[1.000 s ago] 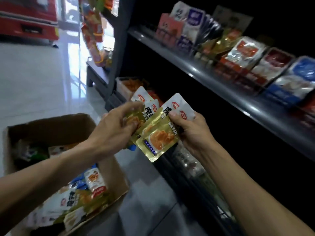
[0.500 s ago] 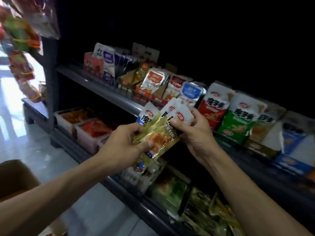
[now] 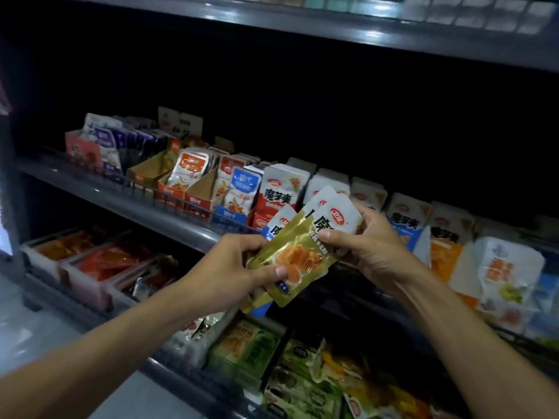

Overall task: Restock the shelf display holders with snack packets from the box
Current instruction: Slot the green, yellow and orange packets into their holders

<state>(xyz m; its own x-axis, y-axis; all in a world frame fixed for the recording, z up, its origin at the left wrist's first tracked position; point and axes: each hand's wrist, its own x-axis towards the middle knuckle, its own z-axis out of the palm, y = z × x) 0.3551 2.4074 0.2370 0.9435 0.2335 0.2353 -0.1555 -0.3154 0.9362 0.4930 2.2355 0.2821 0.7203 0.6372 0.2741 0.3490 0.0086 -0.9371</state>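
Both my hands hold a small fan of snack packets [image 3: 305,252] in front of the middle shelf. The front packet is gold with an orange picture and a white top. My left hand [image 3: 223,273] grips the packets' lower left corner, thumb on the front. My right hand [image 3: 367,244] pinches their upper right part. Behind the packets, cardboard display holders [image 3: 196,192] line the middle shelf [image 3: 127,202], most filled with upright white, red, blue and orange packets. The box is out of view.
One holder [image 3: 148,169] left of centre looks nearly empty. The shelf below carries clear bins [image 3: 75,276] of red and orange packets, and a lower tier holds green and yellow packs [image 3: 302,379]. An upper shelf edge [image 3: 302,28] runs overhead. Pale floor lies at the lower left.
My view swung up and right from the floor box to the shelf. Both hands stayed together on the packets and rose to the middle shelf's height; the box left the view.
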